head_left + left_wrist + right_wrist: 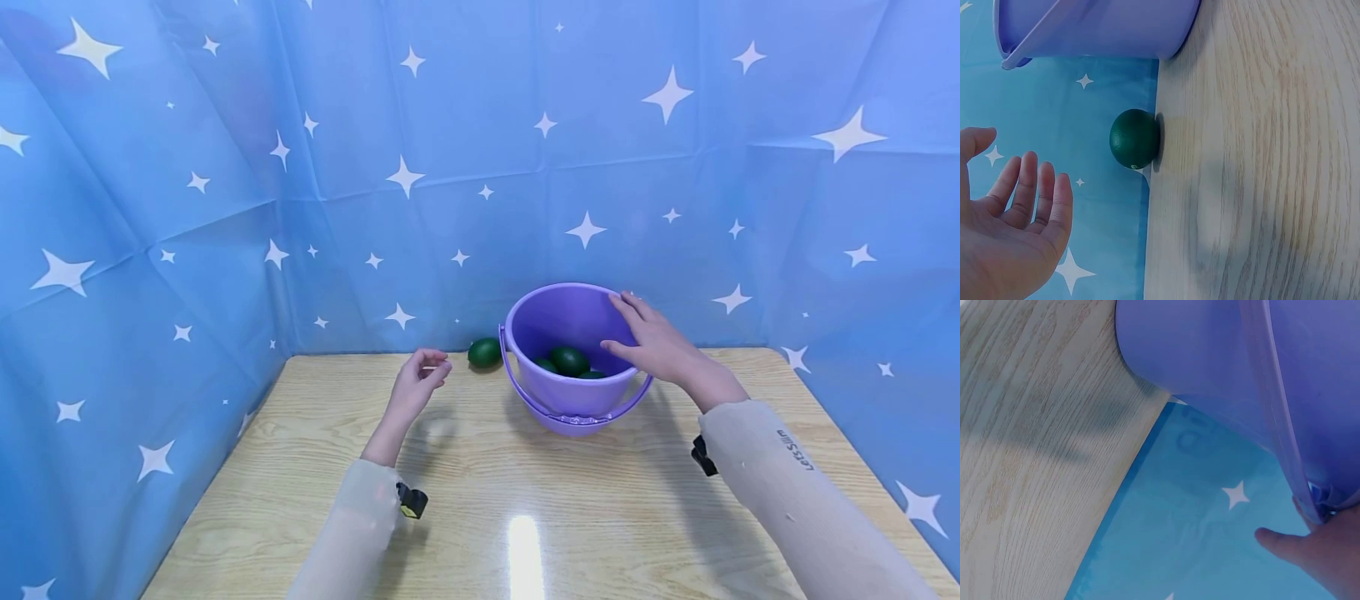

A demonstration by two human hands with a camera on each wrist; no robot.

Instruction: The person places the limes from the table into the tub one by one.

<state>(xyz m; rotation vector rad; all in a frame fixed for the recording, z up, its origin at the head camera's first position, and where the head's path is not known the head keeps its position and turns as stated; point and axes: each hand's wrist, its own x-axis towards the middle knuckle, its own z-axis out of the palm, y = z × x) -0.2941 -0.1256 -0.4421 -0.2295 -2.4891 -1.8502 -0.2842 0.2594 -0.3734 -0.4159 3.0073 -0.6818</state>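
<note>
A purple bucket [577, 396] stands toward the back of the table, its handle [525, 398] hanging down at the front. Inside lie dark green limes [570, 361], three of them showing. One more lime [484, 353] rests on the table just left of the bucket, by the back edge. My left hand [415, 385] is held left of that lime, fingers loosely bent, holding nothing; the left wrist view shows a gap between fingertips and lime [1135, 139]. At the bucket's right rim is my right hand [660, 343], fingers extended, overlapping the rim.
The wooden table [465, 483] ends at a blue curtain [480, 242] with white stars, which rises behind it and along both sides. Both wrists carry small black devices [412, 501] at the sleeve cuffs.
</note>
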